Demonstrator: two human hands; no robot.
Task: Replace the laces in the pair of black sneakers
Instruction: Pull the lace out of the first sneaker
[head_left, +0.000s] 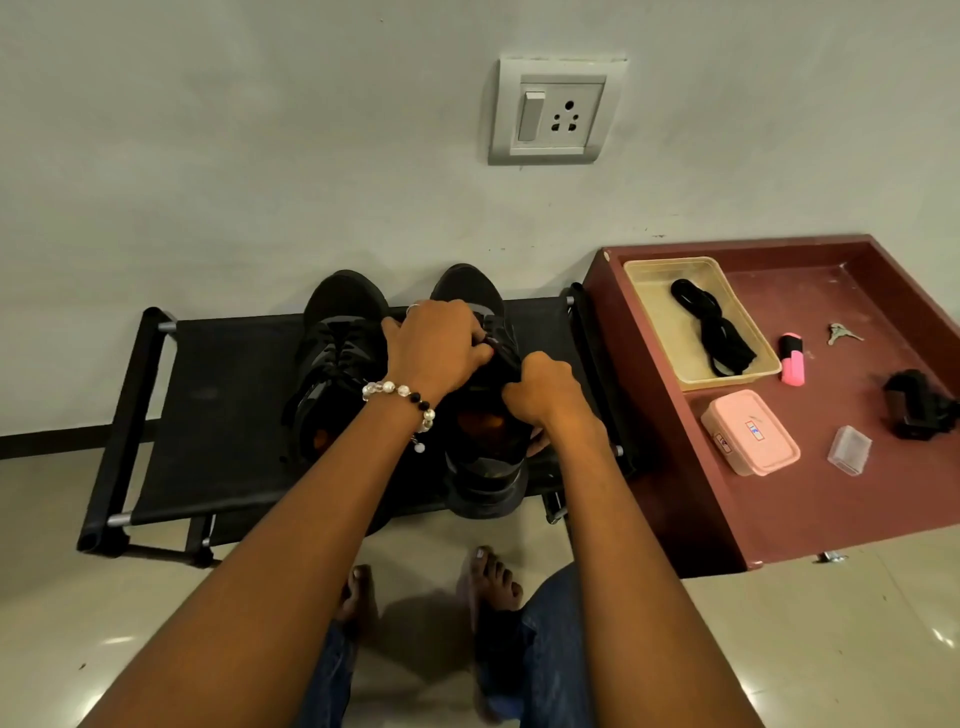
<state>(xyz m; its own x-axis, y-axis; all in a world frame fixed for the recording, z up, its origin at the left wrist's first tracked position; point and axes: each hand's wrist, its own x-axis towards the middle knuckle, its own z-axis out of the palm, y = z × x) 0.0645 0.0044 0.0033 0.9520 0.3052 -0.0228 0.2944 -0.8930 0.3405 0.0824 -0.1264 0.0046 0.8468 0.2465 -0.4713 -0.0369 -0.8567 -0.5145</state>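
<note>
**Both hands on the right sneaker's laces**

I had 2 black fabric sneakers on the low black mesh shoe rack (228, 415) w/ metal bars, toes toward the white wall. The left black sneaker (337, 353) sat laced and untouched. My left hand (441, 348), w/ a pearl-and-black bead bracelet (400, 395) at the wrist, was curled over the tongue area of the right black sneaker (478, 410), fingers pinching its black lace (491, 343). My right hand (540, 389) was closed too, gripping the same lace just beside the left hand, nearer the shoe's opening.

To the right, touching the rack's end, stood the maroon desk (675, 415) w/ a raised rim. On it: a clear yellowish plastic tray (644, 301) holding a bundle of spare black laces (711, 327), a pink lidded plastic box (748, 431) near the front, a pink-and-black highlighter (792, 358) just beside the tray, a small set of keys (841, 332), a small clear plastic case (849, 449), and a black object (917, 405) at the edge, too dark to ID.
</note>
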